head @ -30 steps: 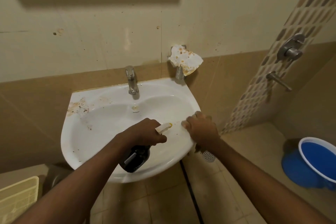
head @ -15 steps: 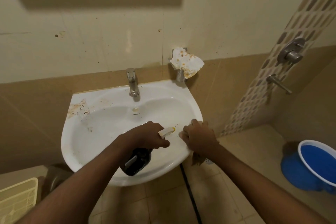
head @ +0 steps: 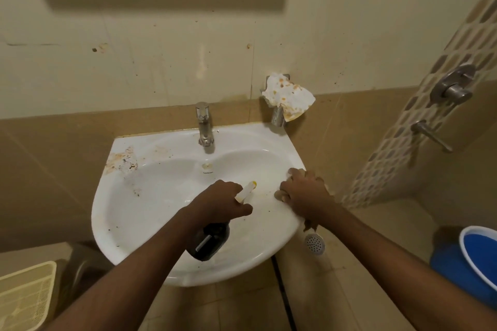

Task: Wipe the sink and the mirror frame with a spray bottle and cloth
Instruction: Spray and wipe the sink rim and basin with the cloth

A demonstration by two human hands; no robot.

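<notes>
A white wall-hung sink [head: 150,212] carries brown stains at its back left corner and specks in the bowl. My left hand [head: 219,203] grips a dark spray bottle [head: 211,242] over the bowl, its pale nozzle with a yellow tip pointing right. My right hand [head: 304,193] presses a brownish cloth [head: 309,224] onto the sink's right rim; only a scrap of cloth shows under the hand. The mirror frame is out of view.
A chrome tap [head: 204,123] stands at the back of the sink. A stained white rag [head: 287,97] hangs on a wall fitting at the back right. Shower valves [head: 454,87] are on the right wall, a blue bucket [head: 473,258] on the floor right, a beige basket [head: 24,295] lower left.
My right hand with the cloth has slid back along the sink's right rim, away from me. My left hand and the bottle have stayed over the bowl.
</notes>
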